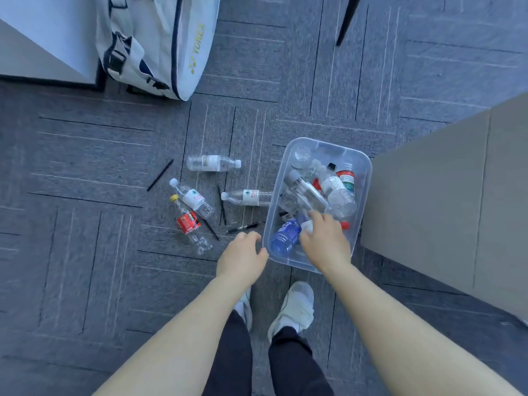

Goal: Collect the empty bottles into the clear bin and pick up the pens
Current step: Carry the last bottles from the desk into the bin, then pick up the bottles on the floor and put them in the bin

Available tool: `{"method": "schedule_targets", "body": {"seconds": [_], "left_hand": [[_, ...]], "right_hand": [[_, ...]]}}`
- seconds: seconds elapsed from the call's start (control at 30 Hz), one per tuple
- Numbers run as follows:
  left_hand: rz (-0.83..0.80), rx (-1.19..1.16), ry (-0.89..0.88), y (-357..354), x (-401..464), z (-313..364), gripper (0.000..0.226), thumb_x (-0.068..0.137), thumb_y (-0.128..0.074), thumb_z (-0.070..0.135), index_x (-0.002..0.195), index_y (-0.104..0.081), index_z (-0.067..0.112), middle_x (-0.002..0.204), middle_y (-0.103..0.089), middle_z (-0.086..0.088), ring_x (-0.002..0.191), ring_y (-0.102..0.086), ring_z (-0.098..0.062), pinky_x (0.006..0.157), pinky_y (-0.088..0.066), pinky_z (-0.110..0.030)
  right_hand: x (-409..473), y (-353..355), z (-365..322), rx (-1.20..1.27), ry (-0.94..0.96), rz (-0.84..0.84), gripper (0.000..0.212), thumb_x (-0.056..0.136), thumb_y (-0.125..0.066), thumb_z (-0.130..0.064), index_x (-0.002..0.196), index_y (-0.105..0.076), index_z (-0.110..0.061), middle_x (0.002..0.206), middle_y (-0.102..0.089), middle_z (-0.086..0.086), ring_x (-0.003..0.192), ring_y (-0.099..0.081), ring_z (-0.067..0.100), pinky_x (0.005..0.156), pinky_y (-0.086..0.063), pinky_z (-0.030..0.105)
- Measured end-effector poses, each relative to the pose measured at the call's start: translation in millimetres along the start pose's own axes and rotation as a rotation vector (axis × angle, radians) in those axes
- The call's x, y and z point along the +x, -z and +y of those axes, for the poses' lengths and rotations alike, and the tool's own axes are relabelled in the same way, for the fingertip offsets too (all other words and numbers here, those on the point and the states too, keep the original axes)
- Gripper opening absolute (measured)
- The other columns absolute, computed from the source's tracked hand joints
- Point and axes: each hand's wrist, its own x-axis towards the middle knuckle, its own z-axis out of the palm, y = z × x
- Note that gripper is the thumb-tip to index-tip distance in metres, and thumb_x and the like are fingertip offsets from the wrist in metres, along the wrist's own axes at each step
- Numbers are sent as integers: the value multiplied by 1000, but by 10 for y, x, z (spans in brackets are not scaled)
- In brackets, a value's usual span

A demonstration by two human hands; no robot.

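Observation:
The clear bin (364, 167) stands on the grey carpet and holds several empty bottles. My right hand (324, 242) reaches into its near end, with the fingers closed around the neck of a blue bottle (285, 235) that lies inside. My left hand (243, 258) hovers just left of the bin's near corner, fingers loosely apart and holding nothing. Left of the bin, several bottles lie on the floor: clear ones (213, 162) (191, 198) (247, 197) and a red-labelled one (190, 224). Black pens lie among them (160, 175) (222, 205) (210, 228) (243, 227).
A tan box or cabinet (445, 210) stands tight against the bin's right side. A white sports bag (154, 44) leans on white furniture (43, 38) at the far left. A dark chair leg (347, 18) shows at the top. My shoes (294, 307) stand just behind the bin.

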Motion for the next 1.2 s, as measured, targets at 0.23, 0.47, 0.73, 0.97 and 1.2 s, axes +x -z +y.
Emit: {"method": "schedule_targets", "body": {"seconds": [0.23, 0.47, 0.73, 0.97, 1.2], "left_hand": [[117, -57, 101, 674, -460, -456, 37, 95, -43, 34, 130, -51, 25, 128, -50, 2, 107, -56, -20, 81, -49, -36], [170, -74, 147, 930, 164, -1576, 34, 94, -45, 33, 126, -53, 23, 126, -51, 0, 105, -55, -23, 80, -49, -39], [169, -20, 55, 466, 1706, -2779, 27, 93, -46, 32, 116, -57, 22, 116, -53, 0, 99, -55, -24, 72, -47, -36], [197, -101, 9, -116, 2594, -3156, 32, 93, -47, 31, 122, -56, 26, 123, -53, 3, 103, -56, -22, 78, -47, -35], [140, -200, 91, -272, 2508, -3117, 29, 90, -51, 29, 118, -56, 23, 106, -56, 2, 91, -58, -22, 76, -49, -36]], "right_hand": [[-621, -27, -972, -126, 203, -121, 41, 96, -42, -29, 136, -44, -19, 130, -51, 5, 119, -47, 27, 84, -47, 40], [-80, -669, -1704, -159, 211, -71, 42, 96, -42, -28, 138, -41, -20, 129, -51, 4, 116, -46, 27, 74, -42, 37], [1580, -2303, -1580, -404, 124, -70, 63, 91, -52, -21, 148, -25, -21, 140, -43, 11, 126, -40, 34, 83, -42, 41], [2645, -3104, -1048, -670, 74, 23, 88, 88, -64, -26, 153, -4, -26, 158, -21, 17, 146, -17, 40, 115, -23, 54], [2471, -2989, -1152, -383, 102, 142, 67, 83, -60, -33, 142, -30, -19, 123, -52, 18, 110, -51, 39, 83, -46, 46]]}}
